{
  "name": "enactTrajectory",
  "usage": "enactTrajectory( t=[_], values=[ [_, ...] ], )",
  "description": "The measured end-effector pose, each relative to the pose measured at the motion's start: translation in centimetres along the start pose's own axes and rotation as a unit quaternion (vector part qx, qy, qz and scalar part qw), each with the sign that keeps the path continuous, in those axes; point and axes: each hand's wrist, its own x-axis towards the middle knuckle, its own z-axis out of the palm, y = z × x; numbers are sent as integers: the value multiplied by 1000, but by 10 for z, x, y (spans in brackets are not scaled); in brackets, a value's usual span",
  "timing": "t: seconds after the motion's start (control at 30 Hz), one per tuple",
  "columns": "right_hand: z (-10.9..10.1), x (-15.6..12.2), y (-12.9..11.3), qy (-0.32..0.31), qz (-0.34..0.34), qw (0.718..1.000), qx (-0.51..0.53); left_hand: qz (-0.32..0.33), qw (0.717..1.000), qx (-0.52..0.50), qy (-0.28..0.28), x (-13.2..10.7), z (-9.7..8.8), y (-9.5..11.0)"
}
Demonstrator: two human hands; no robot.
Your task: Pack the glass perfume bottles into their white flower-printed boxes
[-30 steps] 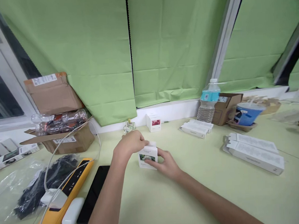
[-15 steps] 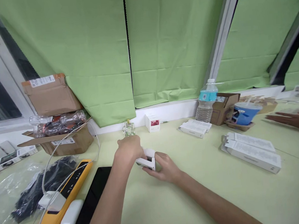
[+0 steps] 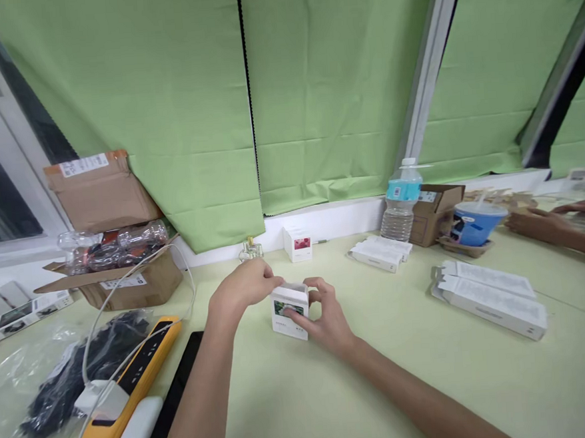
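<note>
A small white cardboard box [image 3: 291, 327] with a dark green picture on its front stands upright on the table. My right hand [image 3: 329, 320] grips its right side, thumb across the picture and fingers behind. At the top left edge, the bent fingers of my left hand [image 3: 247, 283] pinch the rim by the raised flap. What lies inside the box is hidden. Behind my left hand stand small glass bottles [image 3: 250, 250] with a gold top, partly covered. Another white box [image 3: 298, 244], with a red picture, sits by the wall.
To the left are a yellow power strip [image 3: 134, 383], a black phone [image 3: 179, 390], a white case [image 3: 139, 426] and an open carton [image 3: 141, 286]. Rightward are flat white boxes [image 3: 493, 302], a water bottle [image 3: 400, 215], a blue cup [image 3: 476, 225] and another person's hands [image 3: 538, 225].
The white box has turned from tilted, its opening towards me, to upright with its picture facing me. My left hand has shifted slightly left and now pinches the rim. The other person's hands moved.
</note>
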Motion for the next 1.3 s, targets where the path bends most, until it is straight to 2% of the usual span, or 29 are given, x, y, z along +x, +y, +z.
enactTrajectory(
  t=[0.07, 0.2, 0.3, 0.43, 0.6, 0.77, 0.83, 0.97, 1.07, 1.13, 1.2, 1.3],
  values=[
    [0, 1, 0, 13, -31, 999, -3, 2, 1000, 3, -14, 0, 1, 1],
    [-3, 4, 0, -18, -77, 996, -35, 32, 996, -13, -82, 1, -1, -6],
    [-3, 4, 1, -17, -92, 995, -35, 51, 996, -49, -59, 1, -6, -12],
    [-1, 2, -3, 17, -67, 997, -18, 88, 990, -109, -2, 0, -12, -12],
    [-3, 4, -11, 7, -52, 998, -35, 100, 985, -134, -33, 2, -12, -11],
    [-8, 8, -16, -26, -111, 993, -23, 83, 988, -102, -80, 11, -2, -19],
    [-9, 9, -19, -34, -115, 993, 2, 86, 989, -95, -80, 14, 2, -21],
    [-5, 8, -27, -6, -76, 995, 65, 87, 988, -84, -97, 20, 7, -24],
    [2, 5, -27, 1, 11, 992, 122, 62, 989, -75, -108, 21, 9, -24],
    [7, 4, -23, -22, 78, 984, 160, 37, 994, -52, -83, 21, 10, -23],
    [10, 3, -19, -54, 125, 975, 178, 28, 999, -31, -31, 19, 12, -19],
    [11, 4, -15, -66, 146, 975, 155, 65, 997, -15, 27, 16, 16, -8]
  ],
)
